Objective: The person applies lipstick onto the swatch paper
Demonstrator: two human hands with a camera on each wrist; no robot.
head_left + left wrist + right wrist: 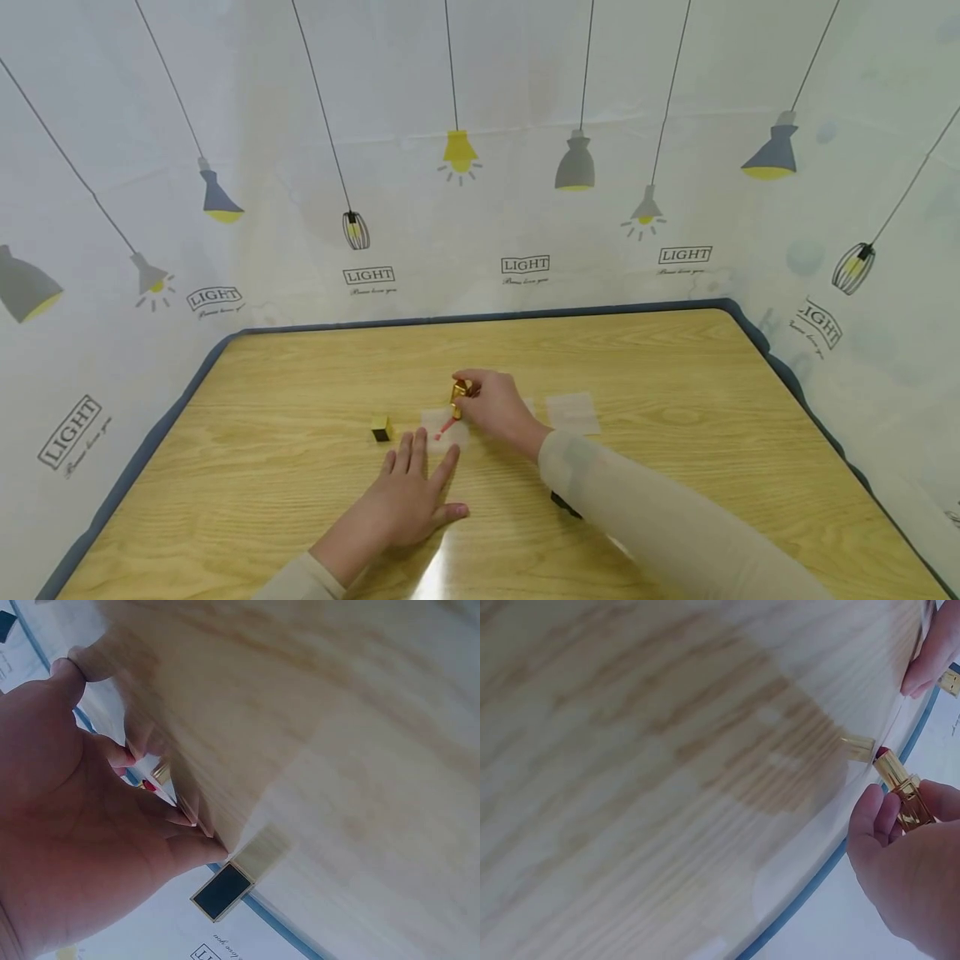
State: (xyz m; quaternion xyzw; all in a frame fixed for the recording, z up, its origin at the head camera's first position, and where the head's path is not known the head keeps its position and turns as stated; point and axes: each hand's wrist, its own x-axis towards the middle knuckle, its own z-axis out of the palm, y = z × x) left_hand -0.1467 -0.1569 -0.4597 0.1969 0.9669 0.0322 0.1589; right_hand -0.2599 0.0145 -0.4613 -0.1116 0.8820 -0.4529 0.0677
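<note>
My right hand (498, 407) grips a gold lipstick (904, 791) between thumb and fingers. Its red tip points down at a small white paper sheet (432, 418), where a short red streak (447, 427) shows. In the right wrist view the tip is right at the paper surface. My left hand (405, 504) lies palm down with fingers spread, its fingertips on the near left edge of that sheet. Just beyond the left fingers stands the gold cap (382, 429) with a dark face, also visible in the left wrist view beside the little finger.
A second white sheet (572, 413) lies to the right, and part of another shows behind the right hand. A black object (564, 504) is partly hidden under the right sleeve. The wooden table (300, 375) ends at a blue edge along the printed wall covering (480, 217).
</note>
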